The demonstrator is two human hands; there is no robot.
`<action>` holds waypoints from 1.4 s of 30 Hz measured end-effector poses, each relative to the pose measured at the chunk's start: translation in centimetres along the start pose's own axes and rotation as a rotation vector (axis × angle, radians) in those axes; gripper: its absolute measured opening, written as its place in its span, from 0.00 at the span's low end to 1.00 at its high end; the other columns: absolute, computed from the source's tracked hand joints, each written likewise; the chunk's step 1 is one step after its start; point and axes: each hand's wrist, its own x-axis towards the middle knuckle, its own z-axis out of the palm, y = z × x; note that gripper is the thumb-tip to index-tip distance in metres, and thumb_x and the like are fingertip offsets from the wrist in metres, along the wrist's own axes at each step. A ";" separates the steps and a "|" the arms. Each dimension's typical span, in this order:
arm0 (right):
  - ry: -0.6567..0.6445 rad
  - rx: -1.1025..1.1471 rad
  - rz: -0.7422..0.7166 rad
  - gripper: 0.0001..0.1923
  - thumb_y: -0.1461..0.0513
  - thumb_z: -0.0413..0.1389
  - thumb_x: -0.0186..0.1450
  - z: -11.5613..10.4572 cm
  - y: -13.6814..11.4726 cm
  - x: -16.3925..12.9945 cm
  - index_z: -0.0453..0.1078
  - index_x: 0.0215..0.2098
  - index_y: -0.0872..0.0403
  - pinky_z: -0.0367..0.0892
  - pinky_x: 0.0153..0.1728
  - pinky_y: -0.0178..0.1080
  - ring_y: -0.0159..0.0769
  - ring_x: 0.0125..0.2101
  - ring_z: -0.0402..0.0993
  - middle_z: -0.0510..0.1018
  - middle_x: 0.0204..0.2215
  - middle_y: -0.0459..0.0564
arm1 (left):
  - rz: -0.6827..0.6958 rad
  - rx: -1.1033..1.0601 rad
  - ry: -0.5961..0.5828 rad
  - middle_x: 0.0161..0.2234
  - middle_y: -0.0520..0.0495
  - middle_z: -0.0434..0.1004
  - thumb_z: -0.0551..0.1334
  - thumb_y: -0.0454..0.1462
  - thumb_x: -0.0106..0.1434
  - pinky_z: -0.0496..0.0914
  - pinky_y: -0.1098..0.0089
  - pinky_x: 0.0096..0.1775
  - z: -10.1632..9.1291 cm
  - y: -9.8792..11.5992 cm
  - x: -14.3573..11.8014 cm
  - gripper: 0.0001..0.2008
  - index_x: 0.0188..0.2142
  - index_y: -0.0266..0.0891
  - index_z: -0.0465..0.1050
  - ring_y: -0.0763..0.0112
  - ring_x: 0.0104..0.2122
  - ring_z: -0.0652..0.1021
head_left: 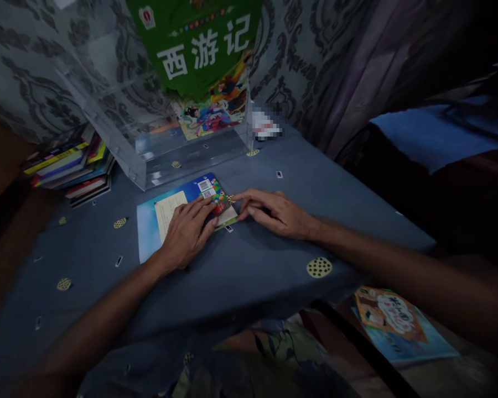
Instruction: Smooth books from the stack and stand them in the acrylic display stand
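A thin blue picture book (147,213) lies flat on the cloth-covered table, with a cream text panel, barcodes and a colourful picture on the side facing up. Across its lower middle rests my left hand (188,229), palm down, fingers stretched out, covering part of the book. My right hand (276,213) is at the book's right edge; its index finger points out and the thumb stands apart from it. The lower fingertips appear to touch the book's corner, and I see no clear grip on it.
Behind the book stands a clear acrylic holder (136,168) with a large green book (207,72) upright in it. A stack of books (72,160) is at the left. The patterned tablecloth (269,282) covers the table. Another book (402,326) lies lower right, below table level.
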 end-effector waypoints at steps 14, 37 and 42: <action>0.118 0.058 0.024 0.17 0.63 0.47 0.72 0.0 0.1 -0.2 0.65 0.57 0.53 0.71 0.40 0.38 0.35 0.36 0.81 0.83 0.33 0.48 | 0.003 0.012 0.005 0.62 0.42 0.71 0.47 0.45 0.76 0.63 0.53 0.59 0.1 -0.1 0.0 0.21 0.60 0.40 0.68 0.58 0.64 0.67; 0.069 0.011 0.056 0.19 0.65 0.48 0.71 -0.2 -0.2 0.0 0.65 0.59 0.51 0.71 0.41 0.38 0.34 0.35 0.81 0.83 0.32 0.46 | 0.046 0.043 0.001 0.64 0.39 0.67 0.53 0.44 0.74 0.62 0.49 0.59 0.4 -0.2 -0.1 0.21 0.61 0.38 0.66 0.53 0.65 0.65; 0.183 -0.014 0.069 0.19 0.65 0.48 0.71 0.0 -0.3 -0.2 0.65 0.59 0.50 0.73 0.42 0.39 0.36 0.39 0.81 0.83 0.39 0.49 | 0.063 0.084 -0.006 0.64 0.40 0.67 0.54 0.44 0.73 0.63 0.49 0.59 0.4 -0.1 -0.2 0.21 0.61 0.40 0.66 0.53 0.64 0.65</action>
